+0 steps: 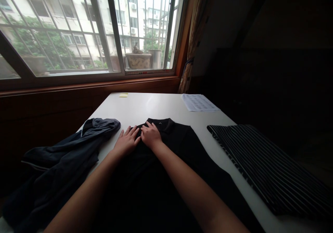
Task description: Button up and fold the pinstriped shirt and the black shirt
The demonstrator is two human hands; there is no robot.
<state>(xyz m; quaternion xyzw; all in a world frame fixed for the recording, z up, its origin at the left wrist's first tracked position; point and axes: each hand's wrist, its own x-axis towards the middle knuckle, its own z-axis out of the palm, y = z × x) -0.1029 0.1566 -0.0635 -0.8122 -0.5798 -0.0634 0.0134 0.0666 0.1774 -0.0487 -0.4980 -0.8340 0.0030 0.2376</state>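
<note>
A black collared shirt (177, 146) lies spread over the white table (156, 103), its collar toward the window and its lower part running out of view at the bottom. My left hand (127, 140) rests flat on the shirt's left shoulder with its fingers spread. Close beside it, my right hand (151, 135) lies on the cloth at the left side of the collar. Its fingers are slightly bent and apart, and no cloth shows gripped in them.
Crumpled dark blue clothing (75, 153) hangs over the table's left edge. Folded black striped fabric (262, 163) lies on the right. Printed sheets (199, 102) and a yellow sticky note (123, 95) sit at the far end, below a barred window (85, 28).
</note>
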